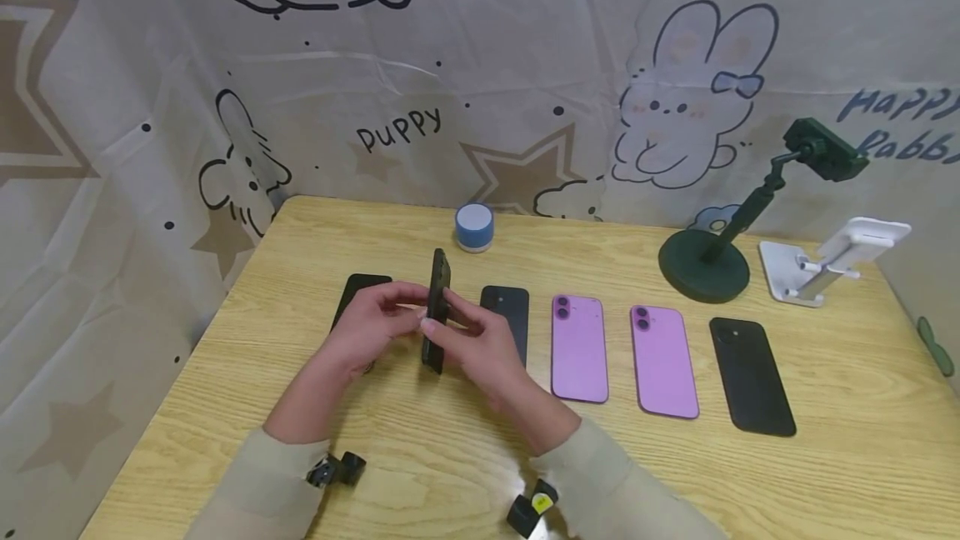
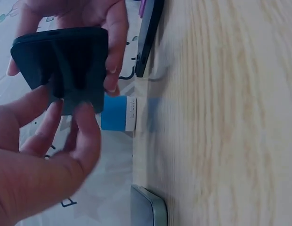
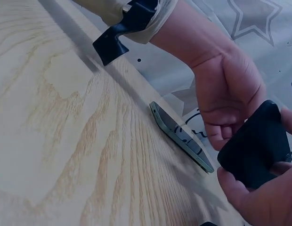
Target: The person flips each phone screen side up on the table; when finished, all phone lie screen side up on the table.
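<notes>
A black phone (image 1: 435,315) is held upright above the table, edge-on in the head view, between both hands. My right hand (image 1: 483,344) grips the phone by its opposite long edges. On the other side, my left hand (image 1: 378,323) has its fingertips at the phone's glossy dark face (image 2: 77,56), where they are reflected. Whether the left fingers pinch anything small there is hard to see. Under the left hand lies a dark phone with a pale green edge (image 3: 181,141), partly hidden. Another dark phone (image 1: 513,315) lies partly behind the right hand.
To the right lie two purple phones (image 1: 579,348) (image 1: 665,361) and a black phone (image 1: 752,375). At the back are a blue-and-white round object (image 1: 474,229), a dark green stand (image 1: 705,265) and a white phone stand (image 1: 795,273). A patterned cloth (image 1: 337,148) hangs behind.
</notes>
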The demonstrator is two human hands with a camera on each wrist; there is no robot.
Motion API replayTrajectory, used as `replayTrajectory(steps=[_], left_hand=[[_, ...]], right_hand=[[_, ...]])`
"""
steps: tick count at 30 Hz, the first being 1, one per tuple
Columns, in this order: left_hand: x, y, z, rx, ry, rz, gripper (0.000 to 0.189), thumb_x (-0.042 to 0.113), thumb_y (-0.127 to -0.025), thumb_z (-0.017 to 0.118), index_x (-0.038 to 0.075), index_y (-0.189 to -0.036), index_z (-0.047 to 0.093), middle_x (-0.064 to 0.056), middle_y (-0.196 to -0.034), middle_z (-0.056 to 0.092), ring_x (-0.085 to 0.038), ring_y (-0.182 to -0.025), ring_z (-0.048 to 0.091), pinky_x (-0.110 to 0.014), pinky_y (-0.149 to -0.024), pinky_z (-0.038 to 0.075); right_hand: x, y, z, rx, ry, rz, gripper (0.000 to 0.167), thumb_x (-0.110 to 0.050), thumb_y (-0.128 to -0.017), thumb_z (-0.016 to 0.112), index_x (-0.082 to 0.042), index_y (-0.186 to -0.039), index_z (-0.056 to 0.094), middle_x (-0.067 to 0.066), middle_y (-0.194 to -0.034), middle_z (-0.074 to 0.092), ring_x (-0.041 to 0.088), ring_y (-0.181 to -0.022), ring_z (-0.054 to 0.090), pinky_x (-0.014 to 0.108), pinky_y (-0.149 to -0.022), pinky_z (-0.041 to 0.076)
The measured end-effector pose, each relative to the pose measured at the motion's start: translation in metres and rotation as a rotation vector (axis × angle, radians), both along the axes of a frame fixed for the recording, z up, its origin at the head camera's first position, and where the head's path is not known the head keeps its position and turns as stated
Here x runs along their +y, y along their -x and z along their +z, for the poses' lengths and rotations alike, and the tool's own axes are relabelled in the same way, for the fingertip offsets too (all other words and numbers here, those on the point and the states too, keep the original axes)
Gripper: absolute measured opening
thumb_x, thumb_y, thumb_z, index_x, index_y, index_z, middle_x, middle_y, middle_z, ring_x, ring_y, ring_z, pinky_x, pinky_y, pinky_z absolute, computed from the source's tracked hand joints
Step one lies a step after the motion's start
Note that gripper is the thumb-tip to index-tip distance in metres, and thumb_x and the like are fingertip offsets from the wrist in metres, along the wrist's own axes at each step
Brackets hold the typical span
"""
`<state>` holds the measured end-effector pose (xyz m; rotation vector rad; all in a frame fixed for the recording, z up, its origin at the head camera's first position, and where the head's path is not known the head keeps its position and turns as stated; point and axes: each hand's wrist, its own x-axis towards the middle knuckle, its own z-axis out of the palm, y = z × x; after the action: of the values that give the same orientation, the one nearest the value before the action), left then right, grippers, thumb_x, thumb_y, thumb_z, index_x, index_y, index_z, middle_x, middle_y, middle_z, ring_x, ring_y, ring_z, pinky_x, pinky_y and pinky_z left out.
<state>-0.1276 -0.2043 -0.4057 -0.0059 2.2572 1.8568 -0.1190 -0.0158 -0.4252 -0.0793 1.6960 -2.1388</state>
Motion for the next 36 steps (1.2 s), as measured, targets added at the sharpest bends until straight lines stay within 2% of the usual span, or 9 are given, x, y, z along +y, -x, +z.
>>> replayTrajectory(steps=[3, 5, 9, 12, 16, 21, 27, 36], left_hand=[[0.0019, 0.0010, -0.0011, 0.010, 0.135, 0.034, 0.039, 0.013, -0.095, 0.071, 0.002, -0.131, 0.063, -0.015, -0.126, 0.061, -0.029, -0.103, 0.062, -0.042, -0.083, 0.051], [0.0034, 0.0018, -0.0017, -0.003, 0.180, 0.049, 0.046, 0.017, -0.094, 0.072, 0.002, -0.136, 0.059, -0.016, -0.128, 0.060, -0.029, -0.107, 0.062, -0.040, -0.084, 0.051], [0.0067, 0.0032, -0.0007, -0.039, 0.201, 0.086, 0.057, 0.021, -0.093, 0.074, 0.000, -0.142, 0.052, -0.017, -0.126, 0.060, -0.029, -0.108, 0.062, -0.040, -0.086, 0.052], [0.0089, 0.0039, 0.0003, -0.059, 0.184, 0.126, 0.061, 0.020, -0.091, 0.076, 0.001, -0.144, 0.051, -0.016, -0.124, 0.060, -0.029, -0.106, 0.064, -0.040, -0.086, 0.052], [0.0094, 0.0044, 0.0001, -0.087, 0.136, 0.189, 0.064, 0.019, -0.088, 0.080, 0.006, -0.144, 0.051, -0.014, -0.124, 0.058, -0.027, -0.106, 0.063, -0.037, -0.084, 0.053], [0.0063, 0.0039, -0.0010, -0.094, 0.065, 0.258, 0.057, 0.009, -0.089, 0.077, 0.008, -0.142, 0.055, -0.012, -0.126, 0.055, -0.026, -0.105, 0.061, -0.033, -0.079, 0.052], [0.0055, 0.0029, -0.0016, -0.072, 0.002, 0.264, 0.050, -0.004, -0.091, 0.067, 0.004, -0.139, 0.057, -0.015, -0.125, 0.056, -0.028, -0.103, 0.060, -0.031, -0.076, 0.053], [0.0043, 0.0032, -0.0081, -0.065, 0.025, 0.269, 0.052, -0.013, -0.087, 0.060, 0.002, -0.136, 0.060, -0.018, -0.120, 0.058, -0.026, -0.098, 0.054, -0.027, -0.069, 0.048]], right_hand=[[0.0003, -0.0006, -0.0004, -0.021, 0.100, 0.018, 0.057, -0.022, -0.095, 0.072, -0.019, -0.148, 0.051, 0.015, -0.138, 0.056, 0.031, -0.118, 0.060, 0.041, -0.087, 0.054], [0.0005, -0.0013, -0.0005, -0.038, 0.178, 0.042, 0.054, -0.018, -0.100, 0.064, -0.018, -0.151, 0.047, 0.018, -0.141, 0.053, 0.033, -0.120, 0.058, 0.042, -0.088, 0.053], [0.0007, -0.0023, 0.0008, -0.061, 0.282, 0.081, 0.051, -0.013, -0.106, 0.049, -0.017, -0.155, 0.039, 0.020, -0.145, 0.048, 0.034, -0.121, 0.056, 0.044, -0.091, 0.052], [0.0008, -0.0021, 0.0013, -0.054, 0.310, 0.075, 0.049, -0.010, -0.107, 0.044, -0.015, -0.155, 0.038, 0.021, -0.145, 0.049, 0.033, -0.120, 0.057, 0.048, -0.092, 0.051], [0.0006, -0.0002, 0.0002, -0.005, 0.277, 0.037, 0.048, -0.003, -0.104, 0.047, -0.009, -0.152, 0.044, 0.021, -0.138, 0.052, 0.032, -0.117, 0.059, 0.050, -0.089, 0.052], [0.0012, 0.0029, -0.0015, 0.061, 0.148, -0.035, 0.048, 0.008, -0.097, 0.052, -0.006, -0.143, 0.055, 0.021, -0.126, 0.054, 0.031, -0.106, 0.066, 0.049, -0.086, 0.053], [0.0030, 0.0051, -0.0052, 0.016, 0.017, -0.109, 0.055, 0.010, -0.094, 0.056, -0.010, -0.145, 0.053, 0.013, -0.134, 0.050, 0.028, -0.099, 0.067, 0.044, -0.082, 0.056], [0.0030, 0.0052, -0.0052, -0.014, -0.005, -0.099, 0.052, 0.008, -0.093, 0.055, 0.000, -0.144, 0.049, 0.019, -0.134, 0.048, 0.029, -0.099, 0.065, 0.045, -0.081, 0.056]])
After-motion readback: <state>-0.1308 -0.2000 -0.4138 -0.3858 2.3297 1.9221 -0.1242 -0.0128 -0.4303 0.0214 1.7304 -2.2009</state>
